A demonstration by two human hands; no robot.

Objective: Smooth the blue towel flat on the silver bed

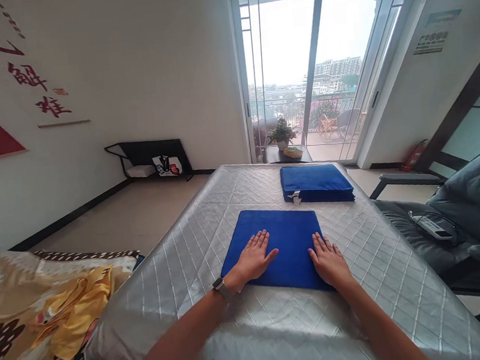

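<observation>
A blue rectangle of cloth (289,237), which looks like a cushion cover or folded fabric, lies flat in front of me on the silver quilted table cover (202,233). On its left part rests my left hand (255,255), palm down with the fingers stretched and the thumb apart. My right hand (327,257) lies flat at the cloth's right edge, fingers extended, partly on the table cover. Neither hand grips anything. Beyond the cloth, to the right, sits a stack of similar blue pieces (315,180) with white tags at its near left corner.
To the right stands a dark padded chair (468,199) with a power strip (431,226) on its seat. A patterned blanket (6,290) with a yellow cloth (81,311) lies at the left. Behind the table, a potted plant (282,133) stands before glass sliding doors (283,47).
</observation>
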